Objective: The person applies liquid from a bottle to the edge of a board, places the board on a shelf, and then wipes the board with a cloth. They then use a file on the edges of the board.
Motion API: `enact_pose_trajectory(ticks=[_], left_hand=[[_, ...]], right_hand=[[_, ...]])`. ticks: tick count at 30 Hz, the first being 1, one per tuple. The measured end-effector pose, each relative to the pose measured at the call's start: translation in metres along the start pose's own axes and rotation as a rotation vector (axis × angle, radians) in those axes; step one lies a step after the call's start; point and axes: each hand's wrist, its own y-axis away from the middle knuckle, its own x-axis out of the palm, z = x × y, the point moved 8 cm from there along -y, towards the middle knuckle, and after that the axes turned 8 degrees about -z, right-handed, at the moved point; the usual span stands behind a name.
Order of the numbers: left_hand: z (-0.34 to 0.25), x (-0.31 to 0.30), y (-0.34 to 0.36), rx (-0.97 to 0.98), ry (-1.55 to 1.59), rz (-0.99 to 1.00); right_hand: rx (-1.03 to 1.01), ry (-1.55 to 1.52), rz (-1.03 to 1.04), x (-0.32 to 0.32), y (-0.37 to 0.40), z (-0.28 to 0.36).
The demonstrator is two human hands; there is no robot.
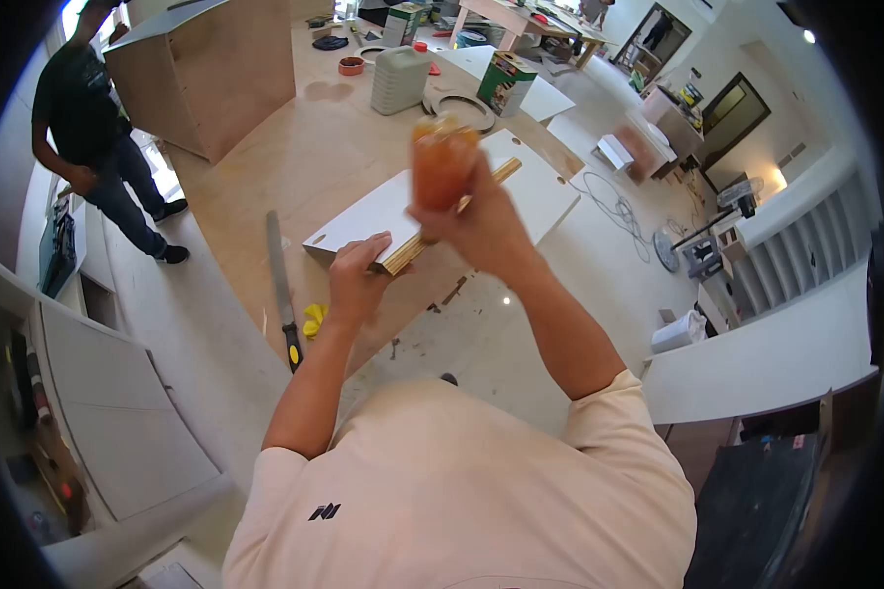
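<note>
My right hand [481, 221] is wrapped round an orange-brown bottle [442, 172], blurred by motion, held over the edge of a white board. My left hand [359, 275] grips the near left end of the white board [349, 221], fingers on its top face beside the bare layered wood edge [400, 257]. The board lies on a plywood worktable [236, 187]. Left of my left hand are a long flat tool with a black and yellow handle [280, 265] and a crumpled yellow item [314, 320].
A translucent jug with a red cap [400, 80], a green can [506, 83], a tape roll [351, 66] and a wooden box [216, 83] stand farther back. Another person [93, 128] stands at the left. Cables [614, 206] and a fan [666, 250] are on the right.
</note>
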Motion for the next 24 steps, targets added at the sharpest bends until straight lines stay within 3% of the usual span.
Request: enact_pose_trajectory(ticks=[2, 6, 9, 12, 14, 18, 22, 24], left_hand=[[-0.005, 0.004, 0.003, 0.011, -0.02, -0.005], [0.001, -0.001, 0.002, -0.064, 0.004, -0.004], [0.006, -0.003, 0.002, -0.16, 0.024, 0.07], [0.014, 0.002, 0.002, -0.098, 0.053, 0.049], [0.004, -0.005, -0.001, 0.015, 0.022, -0.073], [0.002, -0.007, -0.008, -0.003, 0.03, -0.054], [0.012, -0.006, -0.015, -0.074, 0.067, -0.051], [0.013, -0.008, -0.019, -0.089, 0.06, -0.046]], right_hand=[[0.132, -0.058, -0.052, -0.014, -0.01, -0.025], [0.166, -0.135, 0.05, 0.021, 0.004, -0.002], [0.036, -0.234, 0.124, 0.039, 0.025, 0.039], [0.087, -0.078, 0.101, 0.019, 0.026, 0.031], [0.102, -0.182, -0.014, 0.002, 0.016, -0.004], [0.119, -0.256, -0.217, -0.024, -0.003, -0.032], [0.204, -0.376, -0.092, 0.01, 0.028, -0.017], [0.067, -0.321, -0.108, 0.01, 0.042, -0.001]])
